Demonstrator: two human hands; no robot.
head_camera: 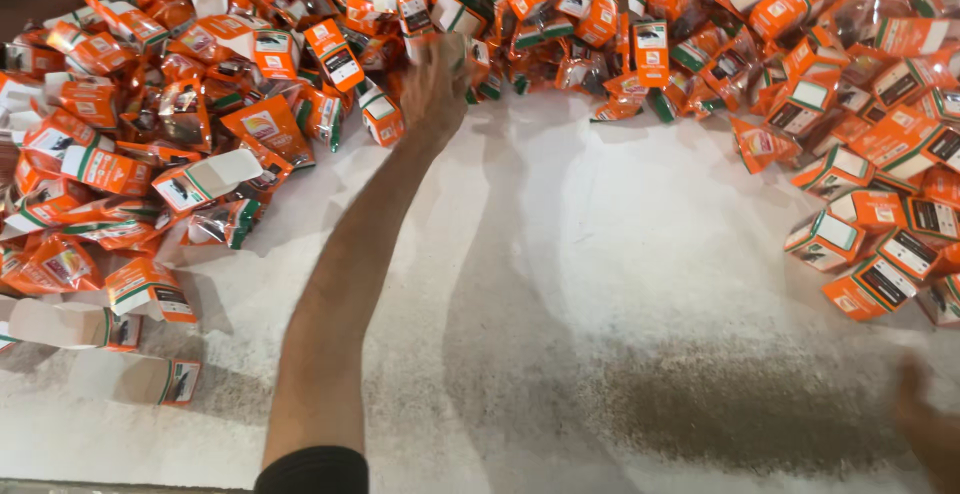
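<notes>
A white, grainy surface fills the view, with a brownish smudge near its front edge. A heap of small orange, white and green cardboard cartons and shiny orange foil sachets rings it at the back and both sides. The left hand, arm outstretched, reaches into the heap's edge; it is blurred, so I cannot tell how its fingers stand. The right hand shows only partly at the lower right corner, its fingers unclear.
</notes>
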